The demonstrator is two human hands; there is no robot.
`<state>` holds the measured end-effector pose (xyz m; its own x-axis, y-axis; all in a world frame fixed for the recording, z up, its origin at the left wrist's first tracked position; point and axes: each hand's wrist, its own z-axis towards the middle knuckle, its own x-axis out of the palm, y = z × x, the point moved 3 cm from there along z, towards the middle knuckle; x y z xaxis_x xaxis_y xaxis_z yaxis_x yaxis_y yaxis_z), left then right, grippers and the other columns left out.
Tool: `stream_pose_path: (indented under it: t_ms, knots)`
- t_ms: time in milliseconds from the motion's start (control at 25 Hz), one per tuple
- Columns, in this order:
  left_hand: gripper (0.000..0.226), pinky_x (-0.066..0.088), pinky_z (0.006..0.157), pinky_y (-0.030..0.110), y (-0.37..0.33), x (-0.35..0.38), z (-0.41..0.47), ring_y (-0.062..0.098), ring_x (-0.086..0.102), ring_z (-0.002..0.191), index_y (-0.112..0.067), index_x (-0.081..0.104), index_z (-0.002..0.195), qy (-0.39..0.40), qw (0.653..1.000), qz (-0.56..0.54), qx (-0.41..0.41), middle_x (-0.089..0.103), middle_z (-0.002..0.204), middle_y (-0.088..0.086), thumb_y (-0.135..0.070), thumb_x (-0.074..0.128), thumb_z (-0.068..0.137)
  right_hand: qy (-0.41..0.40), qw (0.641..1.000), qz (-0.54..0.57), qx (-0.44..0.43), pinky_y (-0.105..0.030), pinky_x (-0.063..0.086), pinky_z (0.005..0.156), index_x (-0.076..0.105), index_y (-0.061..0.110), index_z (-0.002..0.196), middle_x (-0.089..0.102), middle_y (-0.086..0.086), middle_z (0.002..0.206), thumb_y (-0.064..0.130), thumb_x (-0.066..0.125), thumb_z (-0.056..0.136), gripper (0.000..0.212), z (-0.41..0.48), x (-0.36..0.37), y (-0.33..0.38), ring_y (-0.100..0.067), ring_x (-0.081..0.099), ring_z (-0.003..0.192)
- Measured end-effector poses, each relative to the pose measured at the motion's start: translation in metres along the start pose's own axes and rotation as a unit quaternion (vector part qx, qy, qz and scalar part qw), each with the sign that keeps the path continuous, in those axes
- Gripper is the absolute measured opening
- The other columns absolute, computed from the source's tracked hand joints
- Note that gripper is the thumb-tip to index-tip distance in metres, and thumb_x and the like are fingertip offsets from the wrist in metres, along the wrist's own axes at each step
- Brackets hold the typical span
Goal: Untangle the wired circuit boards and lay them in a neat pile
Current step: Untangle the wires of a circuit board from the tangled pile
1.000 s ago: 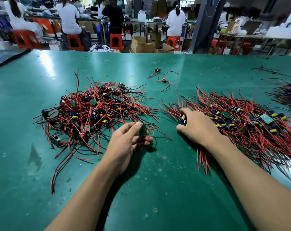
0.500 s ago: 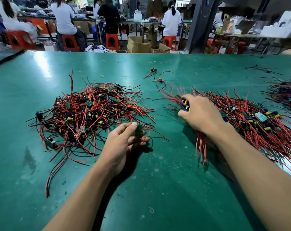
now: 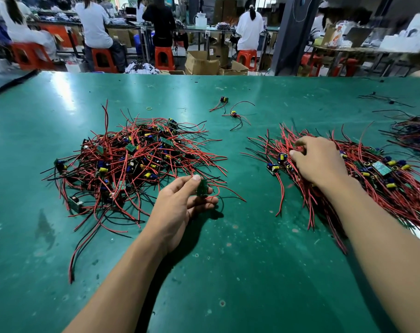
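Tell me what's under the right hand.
The right hand rests on the neat pile of red-wired boards; one board shows just off its thumb. Whatever lies beneath the palm and curled fingers is covered.

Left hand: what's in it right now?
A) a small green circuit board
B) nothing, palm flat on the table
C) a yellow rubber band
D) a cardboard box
A: the left hand pinches a small green circuit board between thumb and fingers, at the near edge of the tangled pile.
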<state>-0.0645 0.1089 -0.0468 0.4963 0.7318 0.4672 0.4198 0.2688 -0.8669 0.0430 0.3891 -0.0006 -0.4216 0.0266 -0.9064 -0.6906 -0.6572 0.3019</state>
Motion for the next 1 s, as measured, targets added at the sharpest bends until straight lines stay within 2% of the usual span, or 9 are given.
stream_pose_path:
  t_ms: [80,160,280,440,520,640,840,920,1000]
  knots:
    - [0.021,0.059,0.067,0.03,0.0,-0.001,0.0,0.027,0.069,0.07,0.0,0.057,0.105,0.002,1.0,0.0,-0.001,0.069,0.08,0.014,-0.018,0.057,0.095,-0.011,1.0,-0.005,0.014,-0.043,0.048,0.088,0.07,0.016,0.118,0.065,-0.019,0.12,0.032,0.061,0.097,0.028,0.0,-0.005,-0.006,-0.039,0.059,0.11]
    - [0.022,0.059,0.067,0.03,-0.001,-0.001,-0.001,0.027,0.069,0.07,0.001,0.057,0.105,0.003,1.0,0.002,-0.003,0.069,0.083,0.015,-0.019,0.057,0.095,-0.021,0.999,-0.027,0.015,-0.043,0.048,0.087,0.071,0.017,0.118,0.064,-0.019,0.119,0.038,0.06,0.097,0.032,-0.005,-0.009,-0.004,-0.04,0.059,0.11]
    - [0.021,0.059,0.066,0.03,-0.001,-0.001,0.0,0.027,0.069,0.069,0.0,0.057,0.105,0.001,1.0,0.002,-0.002,0.068,0.082,0.014,-0.019,0.057,0.095,-0.016,0.998,-0.069,-0.003,-0.047,0.042,0.099,0.064,0.019,0.127,0.055,-0.018,0.132,0.057,0.065,0.088,0.055,-0.015,-0.008,0.014,-0.039,0.049,0.123]
    - [0.019,0.06,0.066,0.029,0.001,-0.002,0.0,0.028,0.069,0.07,-0.001,0.057,0.104,0.0,1.0,0.003,0.001,0.069,0.081,0.014,-0.018,0.057,0.096,0.101,0.986,-0.121,0.054,-0.053,0.036,0.105,0.049,0.019,0.137,0.038,-0.019,0.147,0.073,0.067,0.075,0.084,-0.027,0.01,0.021,-0.041,0.035,0.135]
    - [0.017,0.06,0.063,0.028,0.002,-0.001,0.0,0.028,0.069,0.069,-0.001,0.057,0.102,-0.001,1.0,0.007,0.001,0.068,0.082,0.015,-0.018,0.056,0.096,0.132,0.981,-0.134,0.039,-0.051,0.036,0.108,0.043,0.019,0.143,0.035,-0.017,0.15,0.069,0.066,0.079,0.085,-0.03,0.016,0.012,-0.039,0.033,0.138]
    - [0.015,0.059,0.06,0.027,0.002,0.0,0.001,0.027,0.068,0.066,-0.002,0.056,0.101,-0.002,1.0,0.002,0.002,0.067,0.081,0.016,-0.017,0.056,0.096,0.131,0.987,-0.096,-0.007,-0.05,0.034,0.111,0.028,0.023,0.154,0.031,-0.013,0.156,0.058,0.063,0.088,0.083,-0.031,0.013,-0.005,-0.035,0.03,0.142]
    - [0.018,0.06,0.062,0.028,0.0,0.0,0.001,0.027,0.068,0.067,-0.001,0.056,0.104,0.0,1.0,0.005,0.005,0.067,0.083,0.016,-0.017,0.055,0.096,0.06,0.996,-0.036,-0.06,-0.048,0.042,0.103,0.028,0.025,0.155,0.04,-0.011,0.15,0.034,0.061,0.094,0.07,-0.038,0.012,-0.023,-0.034,0.04,0.134]
    - [0.02,0.059,0.064,0.028,0.0,0.0,-0.001,0.027,0.068,0.068,0.0,0.056,0.107,0.001,1.0,0.007,0.003,0.066,0.085,0.017,-0.017,0.055,0.096,0.05,0.996,-0.037,-0.069,-0.048,0.042,0.105,0.03,0.025,0.155,0.042,-0.011,0.149,0.035,0.06,0.095,0.067,-0.038,0.014,-0.024,-0.033,0.04,0.134]
    - [0.022,0.059,0.065,0.029,0.0,0.001,-0.002,0.027,0.068,0.069,0.001,0.056,0.109,0.003,1.0,0.009,0.004,0.066,0.086,0.018,-0.017,0.055,0.097,0.059,0.994,-0.057,-0.076,-0.048,0.038,0.106,0.026,0.025,0.156,0.042,-0.011,0.149,0.044,0.058,0.095,0.071,-0.039,0.018,-0.023,-0.033,0.038,0.137]
